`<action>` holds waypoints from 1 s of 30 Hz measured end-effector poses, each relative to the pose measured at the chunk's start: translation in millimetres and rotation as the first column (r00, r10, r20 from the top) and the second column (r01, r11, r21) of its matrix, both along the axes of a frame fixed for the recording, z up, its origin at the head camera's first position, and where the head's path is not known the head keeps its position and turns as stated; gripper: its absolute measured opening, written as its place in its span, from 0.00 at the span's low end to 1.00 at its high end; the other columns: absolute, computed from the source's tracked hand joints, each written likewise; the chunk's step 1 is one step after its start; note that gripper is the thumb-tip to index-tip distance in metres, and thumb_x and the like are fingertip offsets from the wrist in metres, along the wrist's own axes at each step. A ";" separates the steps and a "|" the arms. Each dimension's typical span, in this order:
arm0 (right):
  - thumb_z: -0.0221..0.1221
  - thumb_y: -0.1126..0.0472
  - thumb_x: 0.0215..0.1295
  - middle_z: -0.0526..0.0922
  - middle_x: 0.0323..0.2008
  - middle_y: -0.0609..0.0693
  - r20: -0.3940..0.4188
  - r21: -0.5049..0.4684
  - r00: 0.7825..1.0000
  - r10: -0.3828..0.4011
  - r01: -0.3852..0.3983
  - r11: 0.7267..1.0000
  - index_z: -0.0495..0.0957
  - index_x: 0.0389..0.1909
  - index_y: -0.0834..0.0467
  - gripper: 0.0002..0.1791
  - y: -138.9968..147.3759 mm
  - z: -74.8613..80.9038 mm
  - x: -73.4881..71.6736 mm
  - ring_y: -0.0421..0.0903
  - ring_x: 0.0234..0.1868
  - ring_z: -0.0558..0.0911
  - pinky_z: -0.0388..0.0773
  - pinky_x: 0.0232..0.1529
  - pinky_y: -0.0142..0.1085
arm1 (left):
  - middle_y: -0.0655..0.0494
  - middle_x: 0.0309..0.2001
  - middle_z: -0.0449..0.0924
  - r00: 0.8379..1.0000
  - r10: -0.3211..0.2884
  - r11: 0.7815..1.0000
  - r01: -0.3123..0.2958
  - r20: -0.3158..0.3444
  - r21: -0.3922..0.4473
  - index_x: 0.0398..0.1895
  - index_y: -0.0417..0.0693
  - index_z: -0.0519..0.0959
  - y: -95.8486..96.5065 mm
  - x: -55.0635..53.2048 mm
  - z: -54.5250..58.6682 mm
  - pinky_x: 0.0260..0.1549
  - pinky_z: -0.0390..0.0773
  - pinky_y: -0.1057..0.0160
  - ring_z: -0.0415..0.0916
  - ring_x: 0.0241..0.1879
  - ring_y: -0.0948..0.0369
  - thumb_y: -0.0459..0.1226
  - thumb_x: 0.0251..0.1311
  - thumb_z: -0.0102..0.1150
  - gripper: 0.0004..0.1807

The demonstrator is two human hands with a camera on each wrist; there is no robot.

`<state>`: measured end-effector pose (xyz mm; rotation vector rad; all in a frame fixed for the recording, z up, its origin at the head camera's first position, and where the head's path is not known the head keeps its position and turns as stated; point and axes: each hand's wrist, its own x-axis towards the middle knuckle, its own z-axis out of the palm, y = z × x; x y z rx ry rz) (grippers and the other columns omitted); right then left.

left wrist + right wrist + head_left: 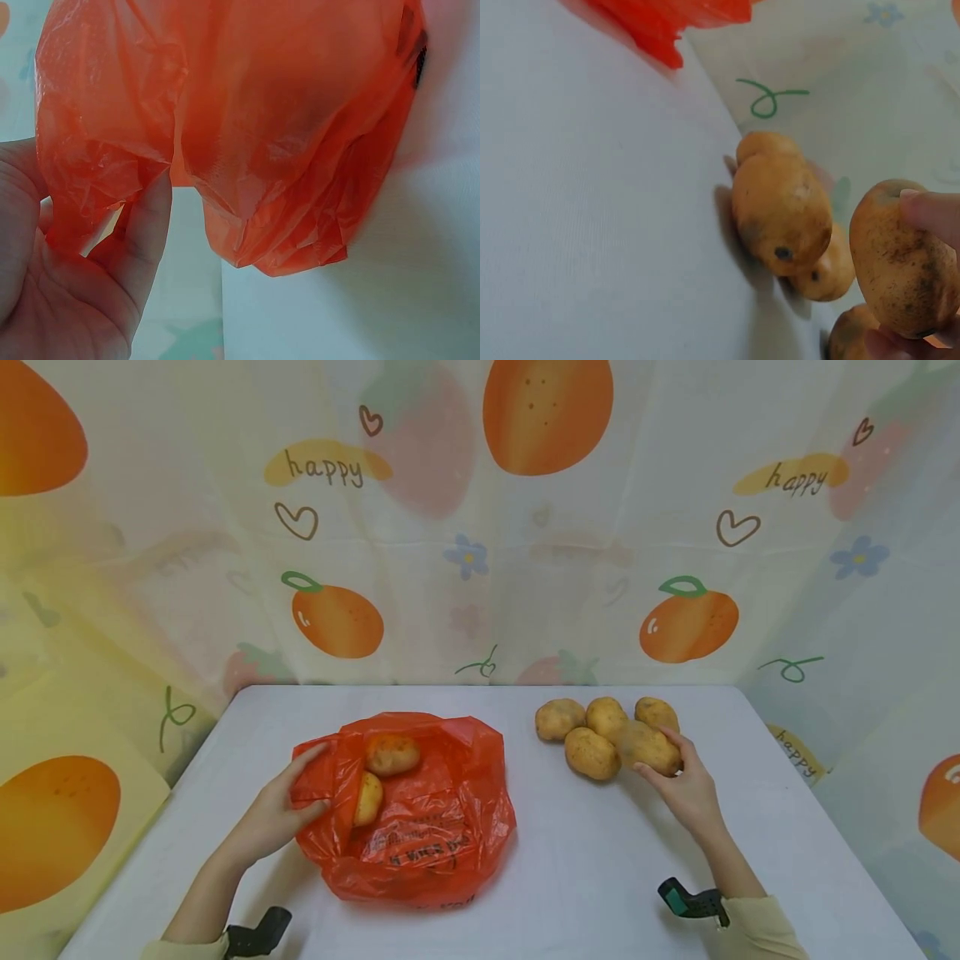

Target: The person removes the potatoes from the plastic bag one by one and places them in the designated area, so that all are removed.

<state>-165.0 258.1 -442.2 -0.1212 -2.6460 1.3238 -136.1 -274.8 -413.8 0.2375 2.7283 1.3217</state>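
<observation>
My left hand [273,810] grips the left edge of a red plastic bag [480,793]. In the left wrist view the thumb and fingers pinch the thin red film [97,172]. Inside the bag's open mouth lie two potatoes, one [393,754] toward the back and one [368,800] partly hidden by the folded left side. Over on the right, my right hand [686,785] holds a potato [647,747] between thumb and fingers. The right wrist view shows this held potato [904,259] raised off the table, dark specks on its skin.
Several potatoes lie grouped at the back right: one [560,719] at the left, one [592,754] in front, another [607,717] behind, and one [657,713] beyond the right hand. The white table [570,868] ends at a patterned cloth backdrop [465,610].
</observation>
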 end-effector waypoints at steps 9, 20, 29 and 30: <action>0.62 0.44 0.55 0.57 0.66 0.66 0.095 0.013 0.995 -0.042 0.041 0.999 0.50 0.69 0.56 0.46 12.4 -7.7 -5.5 0.65 0.65 0.58 0.58 0.60 0.60 | 0.38 0.62 0.60 1.000 -0.001 1.000 0.001 0.009 0.005 0.70 0.60 0.51 -0.4 -0.6 -0.6 0.38 0.81 0.55 0.69 0.53 0.43 0.31 0.55 0.58 0.42; 0.60 0.42 0.56 0.55 0.67 0.67 0.202 0.031 0.978 -0.059 0.054 0.998 0.47 0.70 0.59 0.48 18.3 -17.7 -9.8 0.66 0.66 0.56 0.55 0.62 0.59 | 0.38 0.62 0.60 1.000 -0.003 1.000 0.003 0.016 0.007 0.70 0.61 0.51 -0.9 -1.2 -0.3 0.38 0.81 0.54 0.68 0.53 0.42 0.32 0.56 0.59 0.41; 0.60 0.46 0.58 0.56 0.64 0.70 0.186 0.063 0.980 -0.065 0.055 0.997 0.48 0.68 0.65 0.47 19.0 -23.9 -13.3 0.66 0.65 0.57 0.55 0.63 0.58 | 0.38 0.62 0.59 1.000 -0.003 1.000 0.003 0.014 0.007 0.70 0.60 0.51 -0.7 -0.1 0.1 0.39 0.81 0.53 0.67 0.54 0.41 0.32 0.56 0.58 0.41; 0.59 0.46 0.58 0.57 0.64 0.71 0.184 0.066 0.981 -0.065 0.053 0.996 0.48 0.68 0.65 0.47 19.1 -24.4 -13.5 0.66 0.64 0.57 0.55 0.63 0.58 | 0.38 0.63 0.59 1.000 -0.002 1.000 0.002 0.017 0.010 0.70 0.60 0.51 -0.8 0.0 0.1 0.39 0.81 0.53 0.67 0.54 0.41 0.32 0.56 0.58 0.41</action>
